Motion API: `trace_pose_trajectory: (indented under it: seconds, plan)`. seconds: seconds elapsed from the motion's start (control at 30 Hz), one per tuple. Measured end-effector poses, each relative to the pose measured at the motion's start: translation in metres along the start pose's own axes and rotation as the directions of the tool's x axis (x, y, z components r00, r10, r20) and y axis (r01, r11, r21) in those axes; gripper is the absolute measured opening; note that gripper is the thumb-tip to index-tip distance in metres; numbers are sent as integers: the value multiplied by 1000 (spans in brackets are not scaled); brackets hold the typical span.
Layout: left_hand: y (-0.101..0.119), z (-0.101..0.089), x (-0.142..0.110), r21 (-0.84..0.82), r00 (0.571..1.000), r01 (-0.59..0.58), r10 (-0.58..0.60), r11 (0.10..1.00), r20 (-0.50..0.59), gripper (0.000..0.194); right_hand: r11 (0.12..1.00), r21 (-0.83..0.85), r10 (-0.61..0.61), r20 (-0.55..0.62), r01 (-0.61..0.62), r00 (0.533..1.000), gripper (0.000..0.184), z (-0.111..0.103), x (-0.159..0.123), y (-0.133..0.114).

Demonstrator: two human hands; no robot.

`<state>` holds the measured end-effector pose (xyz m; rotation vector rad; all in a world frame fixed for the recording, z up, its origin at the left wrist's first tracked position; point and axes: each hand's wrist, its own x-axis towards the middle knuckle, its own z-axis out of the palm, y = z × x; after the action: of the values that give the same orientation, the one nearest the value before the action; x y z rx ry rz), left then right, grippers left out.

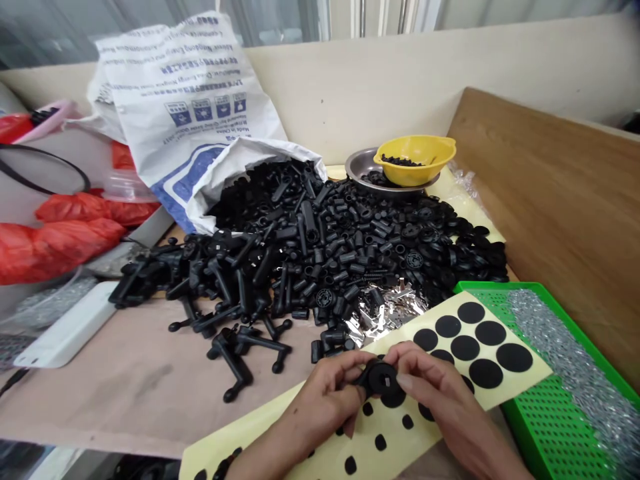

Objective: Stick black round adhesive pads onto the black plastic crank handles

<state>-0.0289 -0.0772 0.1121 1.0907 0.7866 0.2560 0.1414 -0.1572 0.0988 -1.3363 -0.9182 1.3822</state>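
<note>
Left hand [320,403] and right hand [430,400] both curled inward, fingers partly closed, together gripping a round black moulded part [374,377] by its edge; the part has a small squarish central hole and sits between the hands, just above a glossy yellow backing sheet [517,381]. The sheet carries matte black circular pads [465,347] in loose rows, and its edge overlaps a green perforated plastic tray [550,427]. A second yellow sheet [325,460] under the hands bears smaller rounded black pads [381,442]. The tray holds a granular bed of fine silvery metal pieces [565,347], too small to identify. Beyond the hands lies a dense heap of black plastic parts [320,247]: short cylinders, rings, spoked discs, and, toward the left, cranked handles with ball ends [230,360]. Crumpled metallic foil [385,310] lies at the heap's near edge. The heap meets the mouth of a white woven sack [185,107] with blue print. Behind it, a shallow steel dish [357,167] supports a yellow plastic bowl [415,160] containing small black pieces. Red plastic bags [65,233] lie at far left; a smooth wooden board [550,200] stands at right.
</note>
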Motion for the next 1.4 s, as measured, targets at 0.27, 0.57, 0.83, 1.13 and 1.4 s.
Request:
trace_pose_trajectory:
  seconds: [0.27,0.57,0.83,1.13,1.4]
  plan:
    - [2,10,-2,37,1000,-7,7,999,-11,43,1000,-26,0,-19,0,1000,18,-7,-7,2]
    - [3,20,-6,130,1000,-4,4,991,-3,43,994,-92,-60,-21,58,998,17,-16,-16,0]
    - [-2,21,-9,253,999,-40,44,967,-10,40,977,-163,-153,-63,141,986,17,-10,-19,7]
    - [-7,22,-18,356,988,-63,109,932,-112,20,934,-321,-190,-74,157,979,14,2,-24,9]
    - [-11,21,-24,361,976,-114,172,926,-133,21,887,-417,-255,-88,196,963,17,13,-25,7]
